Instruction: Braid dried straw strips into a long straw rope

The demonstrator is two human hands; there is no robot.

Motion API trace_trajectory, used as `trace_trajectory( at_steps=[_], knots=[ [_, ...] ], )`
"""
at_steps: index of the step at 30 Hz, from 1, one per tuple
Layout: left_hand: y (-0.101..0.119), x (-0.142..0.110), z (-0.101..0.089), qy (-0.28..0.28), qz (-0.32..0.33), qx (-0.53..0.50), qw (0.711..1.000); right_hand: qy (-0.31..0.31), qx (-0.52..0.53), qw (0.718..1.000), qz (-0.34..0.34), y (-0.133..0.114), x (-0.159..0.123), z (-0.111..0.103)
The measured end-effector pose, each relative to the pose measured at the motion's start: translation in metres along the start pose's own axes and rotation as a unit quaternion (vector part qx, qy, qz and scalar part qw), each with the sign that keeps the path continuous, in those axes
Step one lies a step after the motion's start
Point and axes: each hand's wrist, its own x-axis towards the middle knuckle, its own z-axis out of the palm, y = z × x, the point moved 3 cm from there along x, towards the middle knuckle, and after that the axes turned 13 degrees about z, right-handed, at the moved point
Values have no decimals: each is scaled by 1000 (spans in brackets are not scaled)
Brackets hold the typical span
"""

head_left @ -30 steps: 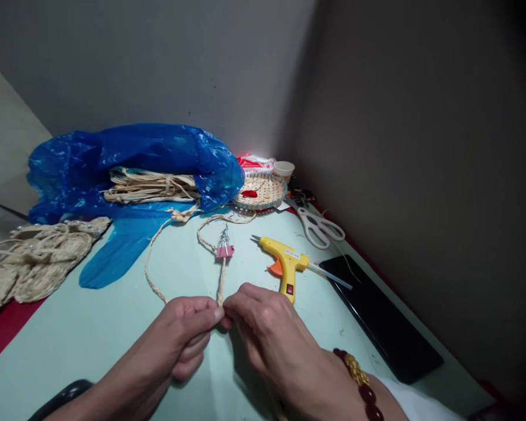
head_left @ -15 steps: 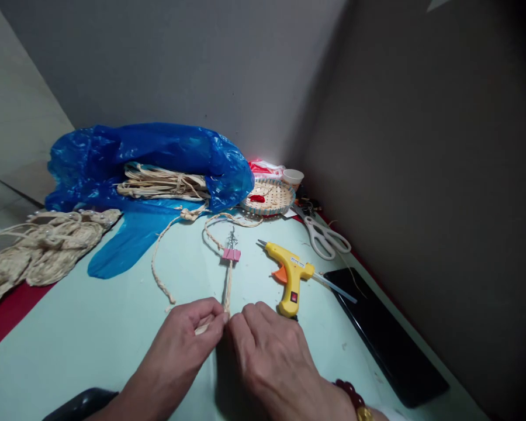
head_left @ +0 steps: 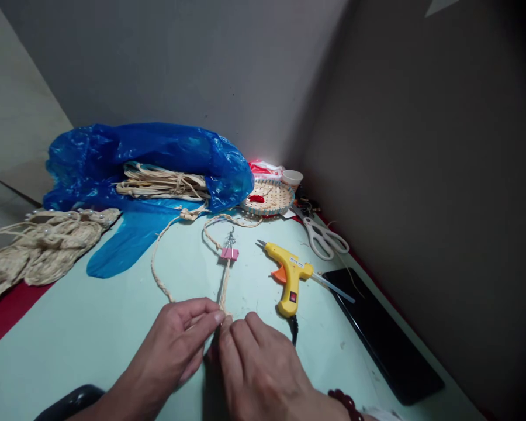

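Note:
A pale braided raffia cord [head_left: 225, 286] runs toward me from a pink binder clip [head_left: 229, 254], which grips it on the table. My left hand [head_left: 182, 339] pinches the near end of the braid between thumb and forefinger. Right beside it, my right hand [head_left: 260, 365] is closed on the strands at the same spot, its fingers curled and the strands under them mostly hidden. Beyond the clip, the cord loops back toward a shallow woven basket [head_left: 278, 197]. Another braided cord [head_left: 155, 266] curves along the table to the left of the clip.
A yellow glue gun [head_left: 289, 272] lies right of the hands, near white-handled scissors [head_left: 324, 238] and a black flat slab [head_left: 390, 339]. A blue plastic bag [head_left: 158, 140] holds a raffia bundle [head_left: 162, 181]. Woven raffia pieces [head_left: 65, 245] lie at left, a paper cup [head_left: 292, 178] behind.
Both hands have shifted slightly; my right hand has moved a little left and down, showing the glue gun's black cord. My left thumb now lies straighter along the braid.

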Motion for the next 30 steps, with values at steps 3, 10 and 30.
trace_trajectory(
  at_steps=[3, 10, 30],
  knots=[
    [2, -2, -2, -1, 7, 8, 1000, -105, 104, 987, 56, 11, 5, -22],
    [11, -2, -11, -55, 6, -64, 996, -183, 185, 947, 187, 49, 20, -77],
    [19, -7, -15, -28, 46, 88, 995, -296, 458, 741, 391, 36, 27, 12]
  ],
)
